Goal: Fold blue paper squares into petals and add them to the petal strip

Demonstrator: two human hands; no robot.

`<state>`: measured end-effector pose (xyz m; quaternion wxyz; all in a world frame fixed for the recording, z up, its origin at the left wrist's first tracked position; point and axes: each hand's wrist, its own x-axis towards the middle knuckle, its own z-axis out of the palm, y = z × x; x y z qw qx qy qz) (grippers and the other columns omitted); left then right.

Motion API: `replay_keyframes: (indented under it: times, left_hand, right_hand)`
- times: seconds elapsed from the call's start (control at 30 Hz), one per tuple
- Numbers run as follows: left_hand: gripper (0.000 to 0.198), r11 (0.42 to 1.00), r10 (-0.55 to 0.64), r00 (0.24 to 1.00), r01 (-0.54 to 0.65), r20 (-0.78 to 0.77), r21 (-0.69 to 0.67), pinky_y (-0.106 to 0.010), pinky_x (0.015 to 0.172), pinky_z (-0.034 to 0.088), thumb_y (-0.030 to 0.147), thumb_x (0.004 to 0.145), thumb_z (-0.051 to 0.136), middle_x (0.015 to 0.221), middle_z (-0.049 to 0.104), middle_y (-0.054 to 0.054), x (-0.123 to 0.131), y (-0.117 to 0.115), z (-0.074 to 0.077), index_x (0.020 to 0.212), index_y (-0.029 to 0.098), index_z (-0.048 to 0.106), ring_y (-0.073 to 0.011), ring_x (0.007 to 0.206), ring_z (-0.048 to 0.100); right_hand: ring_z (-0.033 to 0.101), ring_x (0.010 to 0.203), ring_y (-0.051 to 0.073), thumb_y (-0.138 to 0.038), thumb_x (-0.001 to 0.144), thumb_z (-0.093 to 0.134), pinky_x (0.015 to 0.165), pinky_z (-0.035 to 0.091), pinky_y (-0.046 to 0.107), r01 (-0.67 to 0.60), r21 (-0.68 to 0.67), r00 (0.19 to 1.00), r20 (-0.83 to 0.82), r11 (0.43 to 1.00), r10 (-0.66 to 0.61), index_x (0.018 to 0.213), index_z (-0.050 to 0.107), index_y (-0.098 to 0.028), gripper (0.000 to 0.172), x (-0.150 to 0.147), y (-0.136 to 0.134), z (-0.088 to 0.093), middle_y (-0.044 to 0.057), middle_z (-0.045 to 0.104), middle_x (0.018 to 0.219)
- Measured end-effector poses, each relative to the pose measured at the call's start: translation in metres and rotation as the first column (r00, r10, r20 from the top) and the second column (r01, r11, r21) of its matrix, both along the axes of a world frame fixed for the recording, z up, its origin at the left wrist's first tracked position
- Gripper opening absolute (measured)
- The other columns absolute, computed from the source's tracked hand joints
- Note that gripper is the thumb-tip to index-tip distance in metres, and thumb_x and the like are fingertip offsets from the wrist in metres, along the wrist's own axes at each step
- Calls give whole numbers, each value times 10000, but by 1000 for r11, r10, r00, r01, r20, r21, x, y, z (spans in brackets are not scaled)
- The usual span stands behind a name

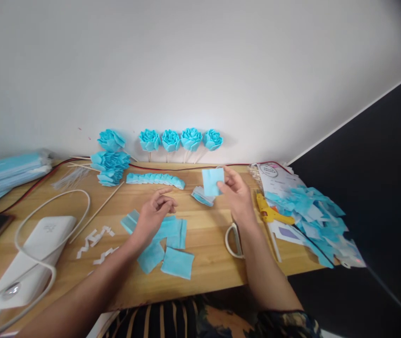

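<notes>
A light-blue fabric square (212,182) is pinched between the thumb and fingers of my right hand (236,192), held above the table. Just below it lies a small stack of blue and white pieces (203,196). My left hand (156,211) holds nothing; its index finger reaches out and the others are loosely bent. Beneath and in front of that hand, several blue squares (177,263) are scattered, some overlapping. Farther back runs a row of folded blue pieces (155,179). My right wrist partly hides the scissors (234,241).
Several blue fabric flowers on sticks (170,140) lean against the wall, with more flowers (111,162) to their left. On the right are a yellow glue gun (273,211) and a heap of blue scraps (313,216). A white power bank (31,263) with a looped cable lies left.
</notes>
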<state>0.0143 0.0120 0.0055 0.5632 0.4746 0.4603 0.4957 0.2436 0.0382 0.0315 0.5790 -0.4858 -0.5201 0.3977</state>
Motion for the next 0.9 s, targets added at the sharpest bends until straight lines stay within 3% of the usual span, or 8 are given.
replay_keyframes:
  times: [0.1,0.2,0.4,0.53,0.63,0.7,0.77,0.9]
  left_hand:
    - [176,1000,-10,1000,9,5,29,-268,677,460,262,801,564,742,631,-3,-1,0,0,922,143,613,-131,666,578]
    - [119,998,-13,999,15,-32,56,-255,658,421,185,788,497,639,572,11,-2,-1,0,732,156,597,-123,636,525]
    - [115,999,3,1000,-4,15,52,-235,573,323,144,745,453,545,466,41,-5,1,-5,678,173,542,-105,557,411]
    - [98,999,17,1000,-17,22,32,-231,521,262,140,715,452,506,403,54,-5,3,-7,665,175,530,-95,514,347]
    - [70,999,34,996,-35,86,8,-228,491,212,158,698,467,490,338,68,-6,3,-6,665,173,526,-86,485,290]
    - [50,999,40,993,-38,115,-20,-223,482,183,173,688,485,492,304,75,-6,3,-4,654,170,520,-78,476,262]
    - [42,998,40,992,-35,121,-45,-220,478,167,186,680,502,499,294,78,-6,3,-2,648,168,521,-72,473,248]
    - [36,998,30,991,-22,132,-61,-220,469,161,195,673,515,503,292,80,-6,2,-1,661,170,538,-69,466,240]
  right_hand:
    - [611,775,150,-315,760,679,719,495,273,7,-18,998,54,1000,-6,1255,540,-241,520,21,4,12,-1,660,839]
    - [586,688,134,-315,772,664,659,473,260,-100,-84,980,166,991,113,1254,544,-230,504,29,8,17,-23,629,755]
    - [613,701,156,-267,782,611,672,482,287,-216,-222,829,473,951,299,1358,451,-184,603,26,29,-13,-1,660,789]
    - [649,851,193,-240,796,590,798,502,350,-83,-113,733,667,990,138,1342,491,-206,556,25,33,-29,61,692,998]
    - [637,1001,211,-250,845,546,905,470,377,-62,62,714,700,996,1,1307,532,-238,462,23,22,-15,68,690,1090]
    - [645,978,203,-271,868,545,892,467,351,-118,107,678,735,987,1,1250,580,-242,386,19,11,2,58,703,1060]
    - [655,936,195,-279,893,521,822,466,307,-181,65,605,794,981,59,1104,659,-233,256,14,0,16,49,719,1028]
    - [668,786,195,-286,896,531,638,395,268,-215,-247,274,913,945,301,894,693,-240,169,2,-16,18,24,744,886]
